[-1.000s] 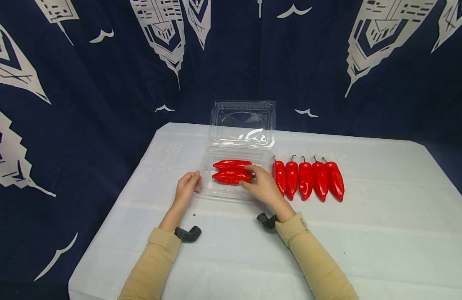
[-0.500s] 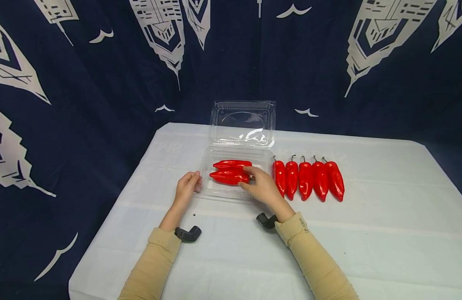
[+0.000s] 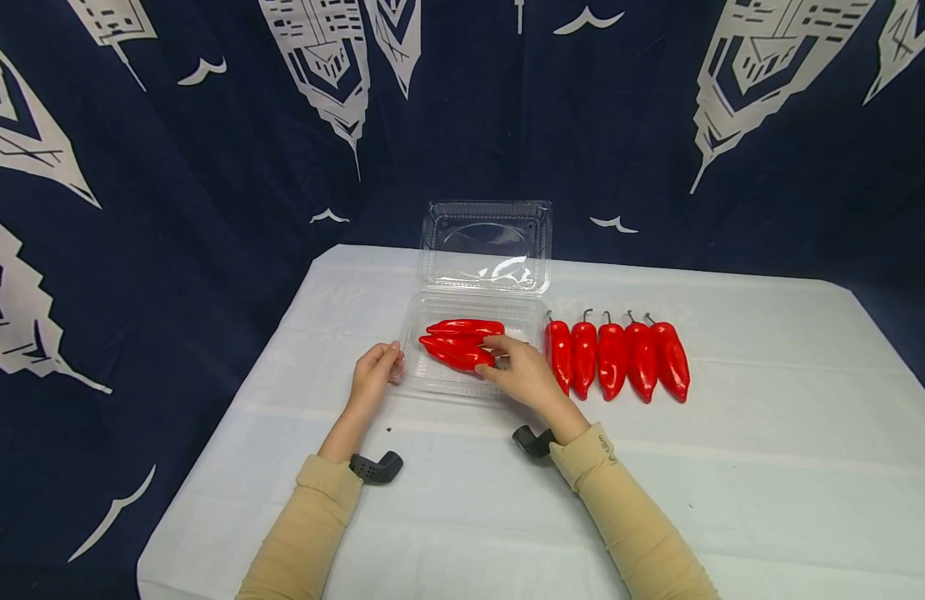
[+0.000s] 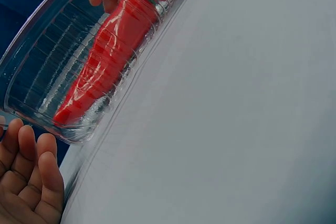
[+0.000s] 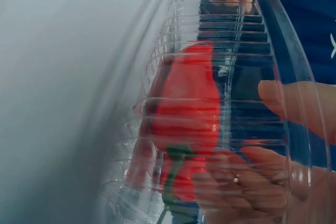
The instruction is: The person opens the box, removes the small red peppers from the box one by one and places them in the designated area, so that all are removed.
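A clear plastic clamshell container (image 3: 440,383) stands on the table with its lid (image 3: 485,221) raised at the back. My left hand (image 3: 374,377) pinches its left edge; in the left wrist view the fingers (image 4: 51,171) are loosely bent near the container's corner. Inside, my right hand (image 3: 522,371) holds the stem end of the front red chili pepper (image 3: 453,353), thumb and fingers on either side. A second red pepper (image 3: 462,327) lies just behind it. The right wrist view shows a pepper (image 5: 189,103) and its green stem (image 5: 176,171) through the ribbed wall.
Several more red peppers (image 3: 611,362) lie in a row right of the container, stems pointing away. A white cloth (image 3: 770,433) covers the table. Behind the table hangs a dark blue patterned curtain (image 3: 582,142).
The front pepper has slid slightly left and turned, its tip swinging away from me and its stem end nearer. My right hand shifted slightly left; my left hand stayed put.
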The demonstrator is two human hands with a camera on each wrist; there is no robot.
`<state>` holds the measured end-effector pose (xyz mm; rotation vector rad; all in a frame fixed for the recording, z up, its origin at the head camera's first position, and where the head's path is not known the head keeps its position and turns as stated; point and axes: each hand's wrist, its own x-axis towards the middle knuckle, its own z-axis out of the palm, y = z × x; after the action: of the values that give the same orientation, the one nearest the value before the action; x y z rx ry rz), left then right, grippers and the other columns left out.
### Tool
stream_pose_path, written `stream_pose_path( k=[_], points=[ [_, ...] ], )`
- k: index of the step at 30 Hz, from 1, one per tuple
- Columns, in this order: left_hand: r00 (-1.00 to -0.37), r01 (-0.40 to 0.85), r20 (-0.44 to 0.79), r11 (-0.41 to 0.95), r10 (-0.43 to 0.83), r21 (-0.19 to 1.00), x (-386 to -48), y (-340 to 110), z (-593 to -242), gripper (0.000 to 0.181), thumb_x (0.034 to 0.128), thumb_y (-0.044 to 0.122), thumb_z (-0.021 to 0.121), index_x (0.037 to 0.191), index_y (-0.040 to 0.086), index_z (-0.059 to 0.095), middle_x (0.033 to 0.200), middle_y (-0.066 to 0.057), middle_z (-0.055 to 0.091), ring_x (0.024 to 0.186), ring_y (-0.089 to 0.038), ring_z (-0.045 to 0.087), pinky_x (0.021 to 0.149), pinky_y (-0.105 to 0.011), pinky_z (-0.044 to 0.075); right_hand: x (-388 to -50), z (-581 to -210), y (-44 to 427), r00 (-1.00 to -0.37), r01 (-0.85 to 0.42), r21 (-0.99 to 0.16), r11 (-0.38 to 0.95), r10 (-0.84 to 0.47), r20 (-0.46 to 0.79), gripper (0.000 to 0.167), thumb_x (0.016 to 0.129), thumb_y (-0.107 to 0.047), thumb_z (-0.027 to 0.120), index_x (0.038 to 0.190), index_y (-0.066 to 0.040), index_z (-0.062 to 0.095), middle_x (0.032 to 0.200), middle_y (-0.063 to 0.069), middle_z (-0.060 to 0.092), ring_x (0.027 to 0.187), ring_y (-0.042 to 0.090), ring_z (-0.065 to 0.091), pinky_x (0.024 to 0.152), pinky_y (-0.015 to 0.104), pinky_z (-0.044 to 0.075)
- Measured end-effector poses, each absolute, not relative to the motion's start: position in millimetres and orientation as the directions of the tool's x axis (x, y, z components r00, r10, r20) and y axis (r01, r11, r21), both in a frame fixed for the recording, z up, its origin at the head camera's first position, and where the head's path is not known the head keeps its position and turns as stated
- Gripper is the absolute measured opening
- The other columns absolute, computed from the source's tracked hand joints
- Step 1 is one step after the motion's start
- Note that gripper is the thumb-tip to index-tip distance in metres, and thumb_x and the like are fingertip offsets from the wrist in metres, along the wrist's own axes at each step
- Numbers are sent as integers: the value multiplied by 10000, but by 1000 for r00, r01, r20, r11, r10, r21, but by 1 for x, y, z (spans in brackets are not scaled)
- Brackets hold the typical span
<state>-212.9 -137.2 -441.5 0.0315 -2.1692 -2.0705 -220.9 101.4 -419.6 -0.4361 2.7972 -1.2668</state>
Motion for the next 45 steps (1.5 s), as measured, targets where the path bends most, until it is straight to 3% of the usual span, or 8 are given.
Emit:
stream_pose_path(
  k=[25, 45],
  points=[
    [-990, 71, 77, 60, -115, 996, -213, -138, -441, 276, 983, 119, 488, 859, -121, 547, 713, -52, 526, 621, -108, 496, 559, -193, 460, -217, -418, 95, -965, -220, -704, 675, -256, 56, 478, 811, -225, 726, 1217, -11, 592, 1101, 108, 642, 946, 241, 608, 799, 364, 521],
    [-990, 69, 76, 61, -118, 996, -213, -137, -442, 260, 980, 122, 493, 833, -84, 554, 704, -29, 528, 617, -91, 501, 557, -185, 456, -221, -422, 92, -981, -138, -713, 687, -194, 3, 486, 759, -256, 781, 1188, -96, 615, 1051, 52, 661, 910, 207, 635, 762, 358, 527]
  ],
)
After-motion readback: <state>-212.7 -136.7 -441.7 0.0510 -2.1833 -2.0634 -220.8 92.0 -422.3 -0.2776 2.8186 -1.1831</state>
